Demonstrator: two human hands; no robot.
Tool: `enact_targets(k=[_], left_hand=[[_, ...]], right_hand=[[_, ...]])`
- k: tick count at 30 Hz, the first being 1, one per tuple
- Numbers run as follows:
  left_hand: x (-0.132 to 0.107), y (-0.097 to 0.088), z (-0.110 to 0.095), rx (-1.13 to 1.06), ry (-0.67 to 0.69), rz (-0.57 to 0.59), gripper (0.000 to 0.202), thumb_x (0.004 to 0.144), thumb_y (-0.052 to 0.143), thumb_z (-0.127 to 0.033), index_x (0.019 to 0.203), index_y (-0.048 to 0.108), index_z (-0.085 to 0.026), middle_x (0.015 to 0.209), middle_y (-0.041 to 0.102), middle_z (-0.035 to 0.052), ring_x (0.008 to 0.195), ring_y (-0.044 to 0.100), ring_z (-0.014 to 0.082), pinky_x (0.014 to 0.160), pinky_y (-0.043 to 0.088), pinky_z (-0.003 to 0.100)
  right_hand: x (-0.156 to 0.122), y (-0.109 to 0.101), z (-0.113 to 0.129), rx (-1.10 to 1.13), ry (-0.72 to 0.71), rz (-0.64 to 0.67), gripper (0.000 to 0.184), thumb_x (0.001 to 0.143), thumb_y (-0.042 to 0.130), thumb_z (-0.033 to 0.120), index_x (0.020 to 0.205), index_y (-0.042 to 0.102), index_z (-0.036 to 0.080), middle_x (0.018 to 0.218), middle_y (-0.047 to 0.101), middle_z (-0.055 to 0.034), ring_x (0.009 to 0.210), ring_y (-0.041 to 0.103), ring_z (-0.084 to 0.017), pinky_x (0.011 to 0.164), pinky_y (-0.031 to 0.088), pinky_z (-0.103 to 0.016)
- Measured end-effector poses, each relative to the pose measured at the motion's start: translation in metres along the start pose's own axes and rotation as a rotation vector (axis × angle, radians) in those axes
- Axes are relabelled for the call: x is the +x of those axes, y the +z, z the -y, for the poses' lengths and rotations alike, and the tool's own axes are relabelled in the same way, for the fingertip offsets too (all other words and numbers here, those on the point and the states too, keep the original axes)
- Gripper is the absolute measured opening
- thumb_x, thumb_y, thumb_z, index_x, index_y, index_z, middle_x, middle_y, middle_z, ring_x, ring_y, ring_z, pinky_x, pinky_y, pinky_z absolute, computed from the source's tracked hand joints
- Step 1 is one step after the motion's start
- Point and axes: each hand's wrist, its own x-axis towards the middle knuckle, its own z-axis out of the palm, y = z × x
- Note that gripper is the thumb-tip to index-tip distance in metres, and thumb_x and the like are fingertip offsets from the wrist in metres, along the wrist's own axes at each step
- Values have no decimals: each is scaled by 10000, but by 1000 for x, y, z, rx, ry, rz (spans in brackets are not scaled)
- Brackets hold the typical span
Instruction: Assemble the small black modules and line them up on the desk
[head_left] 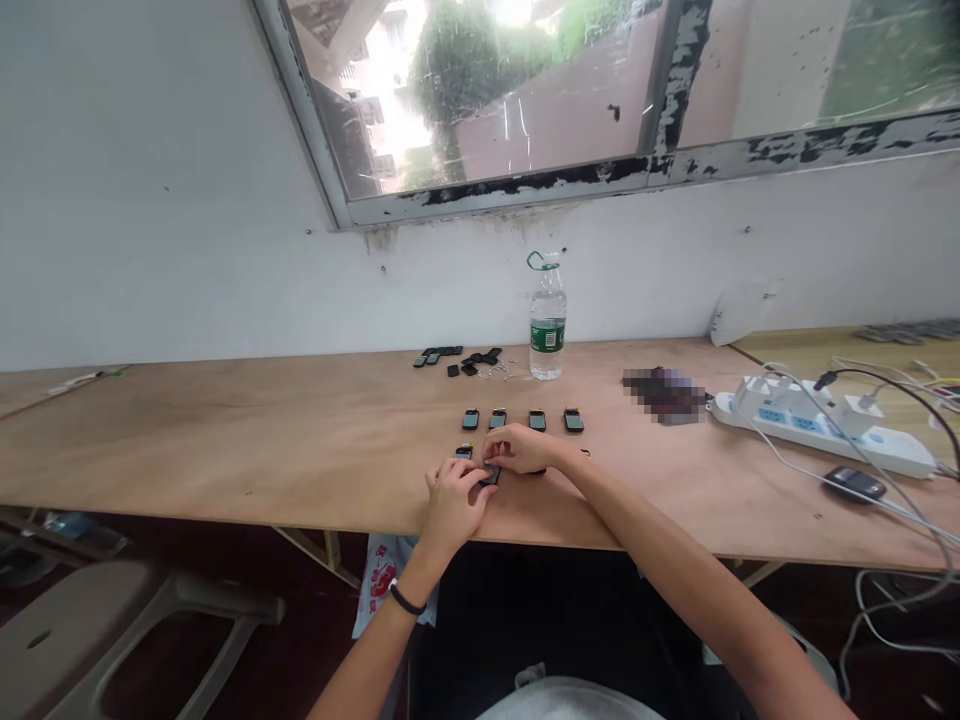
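A small black-framed device with a grey screen (pixel 491 474) lies near the table's front edge, between my two hands. My left hand (pixel 455 503) grips it from the left, thumb and fingers closed around its side. Reaching in from the right, my right hand (pixel 523 449) is closed in a pinch at its upper edge, and the fingertips partly cover it. Similar devices stand in a row behind: one at the left (pixel 470 419), one partly behind my right hand (pixel 498 418), and two to the right (pixel 538 420). Another device (pixel 463 453) shows just above my left fingers.
Black pieces (pixel 480 358) lie in a loose cluster at the back, near a large water bottle (pixel 547 335). A white power strip (pixel 825 425) with plugs and cables is at the right, beside a small black box (pixel 855 484). A stool (pixel 112 620) stands at lower left.
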Motion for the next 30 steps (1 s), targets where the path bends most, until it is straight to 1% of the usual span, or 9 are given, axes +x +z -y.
enact_targets(k=[4, 9, 13, 15, 17, 19, 23, 26, 30], left_hand=[[0, -1, 0, -9, -7, 21, 154, 934, 688, -235, 1029, 789, -301, 1117, 732, 66, 1146, 591, 269, 964, 383, 460], [1, 2, 0, -8, -15, 5, 155, 933, 698, -236, 1030, 792, -312, 1114, 732, 53, 1141, 599, 266, 962, 380, 452], [2, 3, 0, -13, 3, -10, 174, 939, 698, -236, 1073, 774, -317, 1103, 733, 46, 1130, 604, 262, 952, 375, 433], [2, 2, -1, -14, 0, -15, 130, 946, 688, -232, 1035, 758, -296, 1092, 739, 45, 1122, 607, 260, 945, 367, 427], [2, -1, -3, -14, -12, -12, 70, 954, 672, -226, 950, 731, -262, 1062, 743, 44, 1095, 613, 254, 935, 358, 419], [2, -4, -5, -16, -18, -7, 86, 960, 662, -221, 891, 707, -244, 1024, 738, 40, 1059, 617, 243, 920, 354, 410], [2, -7, -5, -30, 24, -2, 102, 955, 680, -226, 871, 730, -254, 999, 722, 29, 1051, 619, 232, 928, 349, 404], [1, -6, -3, -38, 54, -16, 106, 952, 687, -233, 885, 762, -264, 998, 722, 34, 1056, 620, 233, 936, 355, 406], [0, -3, -2, -61, 78, -43, 99, 948, 700, -223, 930, 786, -269, 1020, 731, 34, 1056, 632, 230, 935, 359, 410]], right_hand=[[1, 0, -1, -12, 27, -37, 214, 920, 606, 105, 1038, 763, 190, 974, 764, -55, 796, 671, -164, 698, 517, -242], [3, -4, -9, -75, 96, -165, 160, 911, 667, 155, 1051, 741, 176, 985, 761, -66, 809, 670, -176, 693, 501, -250], [5, -7, -13, -220, 160, -132, 150, 878, 680, 100, 1001, 745, 155, 962, 767, -79, 806, 672, -192, 685, 470, -255], [7, -7, -13, -259, 168, -122, 124, 876, 677, 92, 949, 749, 161, 946, 769, -77, 804, 671, -194, 684, 455, -254], [8, -5, -13, -272, 176, -137, 114, 885, 671, 94, 916, 751, 168, 932, 768, -74, 797, 666, -191, 680, 443, -250], [9, -3, -13, -281, 173, -154, 113, 897, 663, 100, 897, 752, 170, 927, 766, -73, 796, 658, -187, 680, 431, -247], [10, 0, -12, -288, 174, -167, 101, 900, 673, 133, 874, 761, 175, 863, 756, -60, 740, 633, -171, 648, 407, -242], [8, -5, -12, -268, 176, -212, 112, 895, 667, 144, 872, 770, 182, 878, 762, -57, 729, 634, -168, 650, 419, -241], [-1, -21, -20, -211, 182, -247, 166, 881, 626, 118, 922, 777, 175, 915, 770, -63, 748, 655, -179, 654, 449, -242]])
